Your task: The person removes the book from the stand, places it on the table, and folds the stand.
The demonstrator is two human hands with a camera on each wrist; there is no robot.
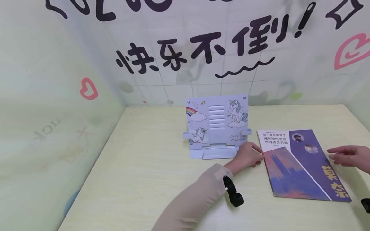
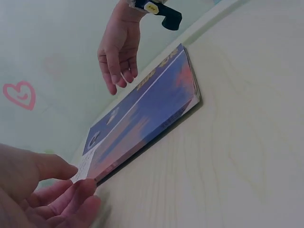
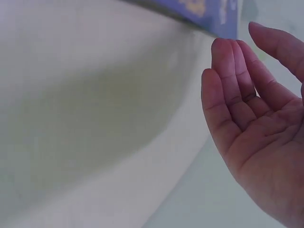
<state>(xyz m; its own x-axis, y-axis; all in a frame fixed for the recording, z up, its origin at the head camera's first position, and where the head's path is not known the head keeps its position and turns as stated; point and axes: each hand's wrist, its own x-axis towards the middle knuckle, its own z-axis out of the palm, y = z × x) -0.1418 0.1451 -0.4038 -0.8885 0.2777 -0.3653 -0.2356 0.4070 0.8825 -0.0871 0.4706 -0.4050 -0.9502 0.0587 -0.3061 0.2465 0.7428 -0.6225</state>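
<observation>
A thin purple and blue picture book (image 1: 303, 173) with a white title panel lies flat on the table. My left hand (image 1: 250, 154) is at its left edge, fingertips right at the border. In the left wrist view, the left thumb and bent fingers (image 2: 88, 190) stand apart near the book's corner, not visibly wrapped round it. On the other side, my right hand (image 1: 351, 156) hovers beside the right edge with nothing in it. The right wrist view shows its fingers (image 3: 223, 90) loosely extended, close to the book's edge.
A lilac book stand (image 1: 216, 134) with unicorn pictures stands upright behind the left hand, its ledge near the left wrist. The pale wooden table (image 1: 138, 166) meets printed wall sheets (image 1: 173, 93) at the back and sides.
</observation>
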